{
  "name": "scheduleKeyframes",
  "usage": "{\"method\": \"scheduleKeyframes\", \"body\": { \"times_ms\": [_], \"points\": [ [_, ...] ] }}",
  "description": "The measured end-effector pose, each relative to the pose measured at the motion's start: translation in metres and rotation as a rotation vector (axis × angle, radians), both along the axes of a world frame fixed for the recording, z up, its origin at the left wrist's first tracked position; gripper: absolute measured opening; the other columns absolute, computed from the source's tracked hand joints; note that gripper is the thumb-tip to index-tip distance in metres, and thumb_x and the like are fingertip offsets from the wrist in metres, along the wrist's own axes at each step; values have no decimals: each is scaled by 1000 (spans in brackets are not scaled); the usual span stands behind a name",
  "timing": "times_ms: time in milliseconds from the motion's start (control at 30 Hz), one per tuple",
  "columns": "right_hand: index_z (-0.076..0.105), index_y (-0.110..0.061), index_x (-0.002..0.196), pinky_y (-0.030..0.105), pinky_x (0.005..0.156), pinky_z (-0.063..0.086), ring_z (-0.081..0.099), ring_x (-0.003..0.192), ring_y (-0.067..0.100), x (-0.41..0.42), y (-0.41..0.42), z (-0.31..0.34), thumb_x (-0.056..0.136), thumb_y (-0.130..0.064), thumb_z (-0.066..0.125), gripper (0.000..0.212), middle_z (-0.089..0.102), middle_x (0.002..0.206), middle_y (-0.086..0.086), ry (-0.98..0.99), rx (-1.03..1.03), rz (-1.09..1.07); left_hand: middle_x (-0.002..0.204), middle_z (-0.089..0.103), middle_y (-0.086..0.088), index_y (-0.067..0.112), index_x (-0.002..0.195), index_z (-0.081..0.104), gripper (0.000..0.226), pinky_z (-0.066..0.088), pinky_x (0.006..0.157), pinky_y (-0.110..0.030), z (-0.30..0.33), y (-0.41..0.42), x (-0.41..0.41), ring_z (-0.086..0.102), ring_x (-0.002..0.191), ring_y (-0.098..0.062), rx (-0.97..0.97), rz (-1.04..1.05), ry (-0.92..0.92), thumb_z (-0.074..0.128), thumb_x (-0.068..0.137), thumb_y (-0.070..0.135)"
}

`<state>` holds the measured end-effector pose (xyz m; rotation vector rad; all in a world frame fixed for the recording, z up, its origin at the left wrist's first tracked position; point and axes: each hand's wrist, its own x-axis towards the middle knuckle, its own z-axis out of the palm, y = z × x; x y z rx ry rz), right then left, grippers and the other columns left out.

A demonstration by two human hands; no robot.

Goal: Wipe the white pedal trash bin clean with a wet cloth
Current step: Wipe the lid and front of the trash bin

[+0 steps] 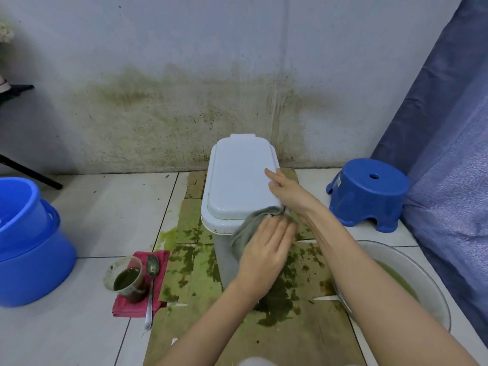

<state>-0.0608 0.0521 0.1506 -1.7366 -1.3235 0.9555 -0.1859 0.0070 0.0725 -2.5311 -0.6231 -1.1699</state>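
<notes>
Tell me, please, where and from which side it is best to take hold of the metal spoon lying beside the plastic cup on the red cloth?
Probably the long handle of the metal spoon, near its free end, which juts off the folded red cloth toward the viewer. Come from above on the near side: the bowl lies far, close beside the clear plastic cup of dark green liquid.

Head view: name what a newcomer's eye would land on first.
The white bin stands centre against a green-stained wall. The left hand presses a grey cloth to its front while the right hand steadies the lid. Green muck spatters the cardboard underneath.
</notes>
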Motion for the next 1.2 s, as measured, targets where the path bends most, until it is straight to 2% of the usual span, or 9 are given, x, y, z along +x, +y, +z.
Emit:
{"method": "scheduleKeyframes", "body": {
  "times_ms": [133,267,467,633,767,867,967,1100,1200],
  "points": [
    [30,-20,147,20,110,13,11,144,11,3,-2,-1,102,-14,34,45,4,159,-2,31,13,-2,114,68,-11,5,113,69,27,47,100,-37,4,11,0,63,110,-23,122,-66,157,65,87,7],
    [31,-21,146,26,113,15,10,145,13,4,0,0,102,-15,36,45,5,159,-2,52,6,-15,110,68,-15,-2,112,67,26,49,97,-42,2,20,-42,66,102,-27,67,57,13,47,95,0],
    [39,-22,143,17,96,24,21,142,14,-6,-1,-4,101,-14,37,43,15,158,-3,125,56,-151,105,68,-19,-5,108,67,24,50,95,-42,3,23,-72,66,97,-32,-43,218,-57,60,85,-4],
    [40,-24,142,24,97,33,35,133,12,-20,-6,-5,102,-14,30,42,16,157,-4,79,109,-246,105,62,-15,-6,112,60,24,42,92,-27,7,16,-62,52,99,-21,-298,269,-358,48,96,8],
    [37,-24,143,32,110,24,20,143,15,-24,-4,-7,103,-14,26,43,13,158,-4,24,110,-258,111,52,4,6,120,54,27,37,89,-22,21,25,-57,45,103,-8,-684,345,-744,37,101,15],
    [34,-24,145,28,108,23,16,144,16,-23,0,-9,103,-13,25,44,9,159,-4,14,91,-239,121,56,0,7,125,54,29,29,92,-12,37,48,-53,46,112,-9,-700,258,-557,39,101,14],
    [32,-24,146,24,106,22,13,145,16,-21,5,-8,104,-14,23,44,6,159,-2,1,79,-224,126,58,-6,7,127,55,32,31,93,-18,55,87,-46,50,118,-21,-678,199,-293,42,99,10],
    [32,-25,146,31,113,17,10,145,16,-29,6,-6,104,-14,23,44,7,159,-1,-39,72,-242,139,51,-9,10,144,37,44,32,101,-27,86,131,-41,45,127,-21,-977,123,-49,40,100,15],
    [31,-25,146,37,118,13,8,146,15,-32,-1,-4,104,-15,22,44,6,159,-2,-49,67,-238,138,45,0,10,148,23,56,31,99,-24,91,126,-49,42,124,-10,-1126,27,-246,43,100,30]
  ]
}}
